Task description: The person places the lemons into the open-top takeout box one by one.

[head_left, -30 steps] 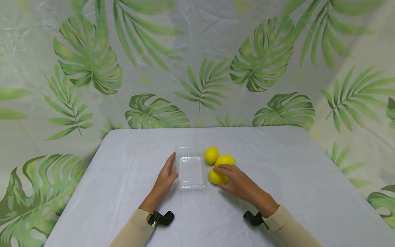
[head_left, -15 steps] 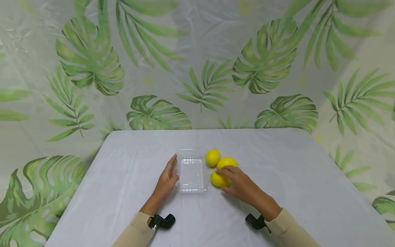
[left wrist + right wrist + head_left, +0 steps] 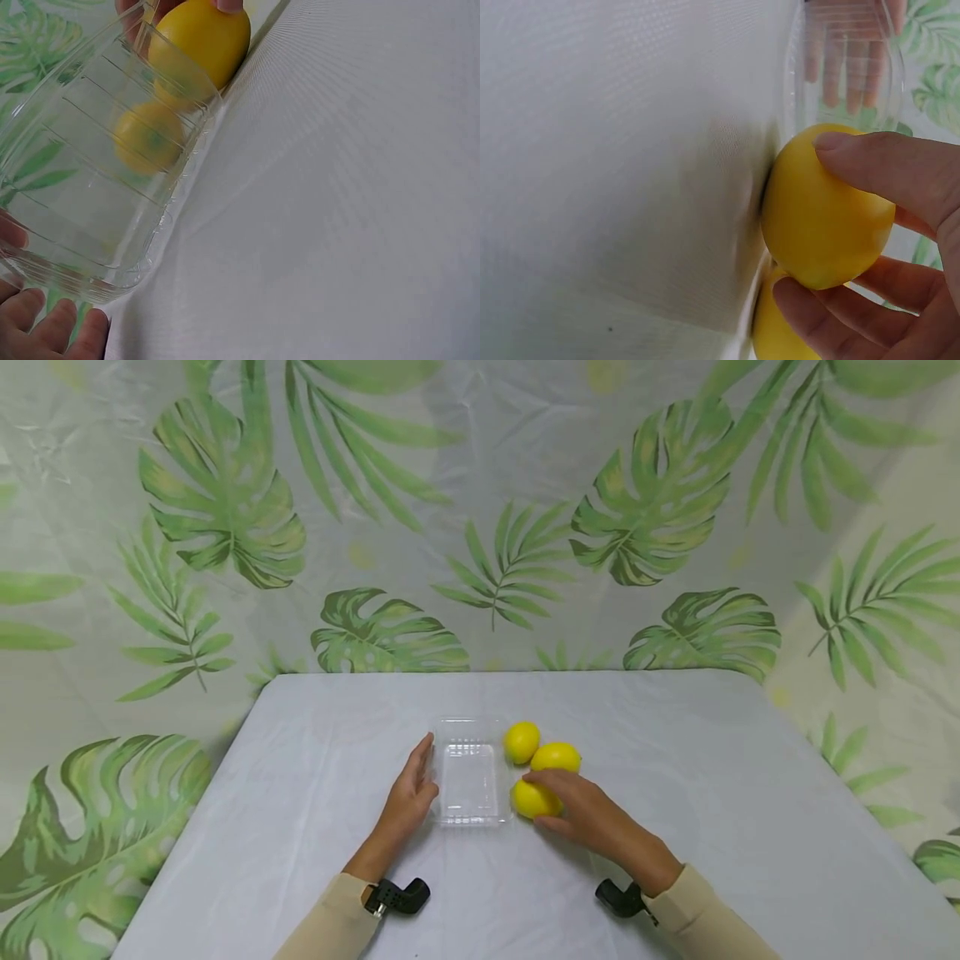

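Note:
My left hand rests along the left side of a clear plastic container, its fingers mostly straight against the wall. Through that wall, the left wrist view shows lemons on the far side. My right hand pinches the nearest lemon between thumb and fingers, just right of the container; the right wrist view shows this lemon close up, low over the cloth. Behind it lie a second lemon and a third lemon, near the container's right rim.
A white cloth covers the table. Behind it hangs a curtain printed with green leaves. Each wrist carries a black camera mount, on the left and on the right.
The whole view has shifted slightly. My right fingers have settled a little further over the nearest lemon, which stays almost in place. My left hand keeps its place at the container.

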Demonstrator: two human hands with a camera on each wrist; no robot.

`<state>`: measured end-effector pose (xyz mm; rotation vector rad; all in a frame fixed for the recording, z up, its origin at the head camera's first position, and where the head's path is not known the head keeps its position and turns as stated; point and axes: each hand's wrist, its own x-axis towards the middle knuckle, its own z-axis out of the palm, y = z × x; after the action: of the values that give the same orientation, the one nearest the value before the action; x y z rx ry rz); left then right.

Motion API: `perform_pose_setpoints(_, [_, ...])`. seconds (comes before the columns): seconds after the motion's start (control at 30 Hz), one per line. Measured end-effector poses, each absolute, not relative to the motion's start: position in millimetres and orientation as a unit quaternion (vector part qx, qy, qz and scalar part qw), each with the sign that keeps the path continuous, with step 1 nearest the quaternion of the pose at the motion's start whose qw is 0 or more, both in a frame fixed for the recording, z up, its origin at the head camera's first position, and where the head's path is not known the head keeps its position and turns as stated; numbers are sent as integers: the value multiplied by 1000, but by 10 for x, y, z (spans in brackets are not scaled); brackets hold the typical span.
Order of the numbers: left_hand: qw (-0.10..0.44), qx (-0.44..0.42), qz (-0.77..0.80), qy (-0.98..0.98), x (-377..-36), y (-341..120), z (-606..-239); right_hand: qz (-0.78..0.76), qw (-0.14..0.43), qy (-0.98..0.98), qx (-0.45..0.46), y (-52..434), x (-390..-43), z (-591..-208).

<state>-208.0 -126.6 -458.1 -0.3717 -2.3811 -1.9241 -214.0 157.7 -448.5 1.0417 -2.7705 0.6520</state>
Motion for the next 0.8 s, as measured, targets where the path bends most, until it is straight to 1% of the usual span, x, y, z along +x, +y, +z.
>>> perform_pose_setpoints(0.17, [30, -121, -631, -766, -2100, -1275, -4574, 214, 52, -913, 342, 1566, -2165, -4478])
perform_pose_setpoints(0.57, [39, -120, -624, -771, -2089, -1260, -4584, 228, 70, -908, 343, 1552, -2149, -4518])
perform_pose_setpoints(0.67, [40, -117, -626, -770, -2105, -1262, -4612, 228, 79, -906, 348, 1557, -2154, -4536])
perform_pose_setpoints(0.8, [41, -112, -631, -766, -2187, -1270, -4752, 221, 91, -903, 357, 1582, -2159, -4545])
